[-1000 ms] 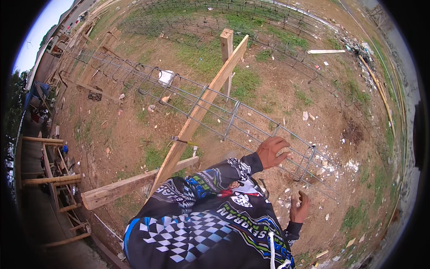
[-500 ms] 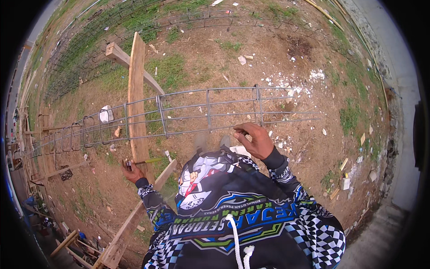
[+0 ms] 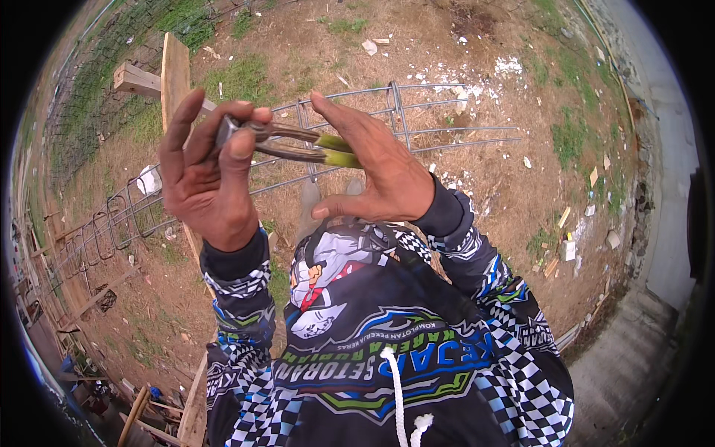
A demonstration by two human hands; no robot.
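Observation:
My left hand (image 3: 212, 179), raised in front of me, grips the metal head of a pair of pincers (image 3: 339, 159) between thumb and fingers. The pincers' two handles, dark metal with green grips, point right and lie a little apart. My right hand (image 3: 391, 167) is against the grip ends, its fingers stretched out and its thumb held away. It covers the tips of the grips, so their contact with the palm is hidden. Below and beyond both hands runs a long rebar cage (image 3: 398, 112) of thin bars and square stirrups.
An upright plank (image 3: 175, 71) and a timber beam (image 3: 138, 80) support the cage at left. More rebar mesh (image 3: 97, 104) lies at the far left. White rubble (image 3: 509, 65) and wood scraps litter the bare ground. A concrete strip (image 3: 670, 186) borders the right side.
My left hand has risen from beside the plank, bringing the pincers up in front of me. My right hand has left the cage's near side and moved left to the handles, its fingers straightening.

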